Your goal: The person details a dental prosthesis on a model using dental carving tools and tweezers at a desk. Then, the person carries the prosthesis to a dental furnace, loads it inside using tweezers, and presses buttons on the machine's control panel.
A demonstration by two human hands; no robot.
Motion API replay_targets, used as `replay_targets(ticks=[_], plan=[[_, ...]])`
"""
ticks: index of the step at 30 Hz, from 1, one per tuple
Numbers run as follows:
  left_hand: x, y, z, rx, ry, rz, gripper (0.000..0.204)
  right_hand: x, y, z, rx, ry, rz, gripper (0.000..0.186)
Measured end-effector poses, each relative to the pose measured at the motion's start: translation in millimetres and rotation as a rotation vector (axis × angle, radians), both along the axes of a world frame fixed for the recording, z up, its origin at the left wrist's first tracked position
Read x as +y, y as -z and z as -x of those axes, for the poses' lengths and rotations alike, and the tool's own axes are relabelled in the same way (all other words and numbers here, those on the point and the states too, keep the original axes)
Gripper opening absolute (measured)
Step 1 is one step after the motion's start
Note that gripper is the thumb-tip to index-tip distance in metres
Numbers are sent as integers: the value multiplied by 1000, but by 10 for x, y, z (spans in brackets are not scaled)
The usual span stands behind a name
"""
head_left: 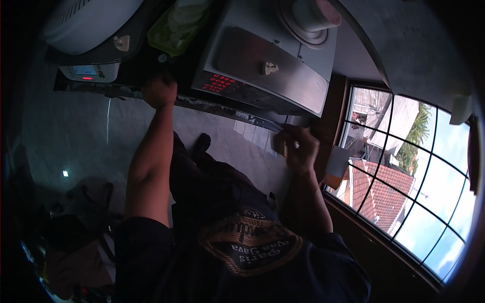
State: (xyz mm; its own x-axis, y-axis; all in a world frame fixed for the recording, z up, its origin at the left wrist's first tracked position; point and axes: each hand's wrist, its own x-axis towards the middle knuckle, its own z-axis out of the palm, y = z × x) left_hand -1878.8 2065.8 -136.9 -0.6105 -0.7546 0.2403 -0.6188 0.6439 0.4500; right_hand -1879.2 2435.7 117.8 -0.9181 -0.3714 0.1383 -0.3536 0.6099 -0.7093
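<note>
My left hand [160, 90] is closed at the front edge of a dark counter [189, 76]. Its fingers are in shadow, and whatever they may grip is hidden. Just beyond it lies a small round pale object [162, 58]. At the right end of the counter edge, my right hand [301, 146] has its fingers drawn together in a pinch. A thin, flat, blade-like strip [269, 124] runs leftward from those fingertips along the edge; I cannot tell whether it is held. Beyond it stands a grey box-shaped appliance [273, 48] with red digits.
A green tray [174, 47] with pale items stands far of my left hand. Left of it are a white rounded container [86, 25] and a white device [88, 72] with a lit screen. A pale cup [316, 15] tops the appliance. A barred window [404, 161] is at right.
</note>
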Motion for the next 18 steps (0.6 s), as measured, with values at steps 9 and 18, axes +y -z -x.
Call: replay_targets(ticks=[9, 18], plan=[[17, 53, 128, -86, 4, -29, 33, 395, 570, -66, -189, 31, -357, 92], [13, -25, 28, 12, -30, -15, 25, 322, 766, -19, -267, 44, -375, 103]])
